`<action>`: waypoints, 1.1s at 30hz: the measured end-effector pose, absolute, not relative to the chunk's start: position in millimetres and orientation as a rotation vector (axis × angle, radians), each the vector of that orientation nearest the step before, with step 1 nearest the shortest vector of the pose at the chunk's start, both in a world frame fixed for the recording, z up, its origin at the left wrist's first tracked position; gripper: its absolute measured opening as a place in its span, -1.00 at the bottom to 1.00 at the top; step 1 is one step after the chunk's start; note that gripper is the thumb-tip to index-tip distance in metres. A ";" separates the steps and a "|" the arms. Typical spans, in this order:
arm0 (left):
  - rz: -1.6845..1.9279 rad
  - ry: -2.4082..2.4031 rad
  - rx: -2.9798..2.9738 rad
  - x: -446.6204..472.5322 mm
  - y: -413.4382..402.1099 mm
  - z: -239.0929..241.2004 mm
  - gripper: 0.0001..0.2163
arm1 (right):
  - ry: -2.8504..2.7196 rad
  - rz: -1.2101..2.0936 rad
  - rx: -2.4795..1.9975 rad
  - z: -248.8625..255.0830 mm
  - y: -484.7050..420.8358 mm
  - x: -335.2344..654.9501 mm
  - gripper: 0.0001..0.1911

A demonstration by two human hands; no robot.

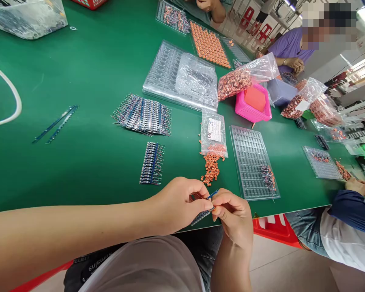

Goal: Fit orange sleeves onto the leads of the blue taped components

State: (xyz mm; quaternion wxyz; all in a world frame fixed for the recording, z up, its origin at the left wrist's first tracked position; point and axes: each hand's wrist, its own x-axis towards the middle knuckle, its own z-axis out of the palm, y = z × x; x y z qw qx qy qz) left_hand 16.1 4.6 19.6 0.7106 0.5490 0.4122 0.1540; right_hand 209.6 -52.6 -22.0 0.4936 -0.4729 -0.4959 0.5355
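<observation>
My left hand and my right hand meet at the near edge of the green table. Both are pinched on a short blue taped strip of wired components held between them. Just beyond my fingers lies a small heap of orange ring-shaped parts spilling from a clear bag. To the right of it lies a clear plastic tray with a few finished pieces near its front corner.
Two bundles of blue taped component strips lie left of the heap. Further back are stacked clear trays, a tray of orange parts, bags, and a pink basket. Other people sit at the right and far side.
</observation>
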 end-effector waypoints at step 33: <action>0.477 0.880 1.234 15.6 7.4 16.8 -0.84 | -1.195 1.117 -1.147 -31.6 -57.6 204.5 -0.91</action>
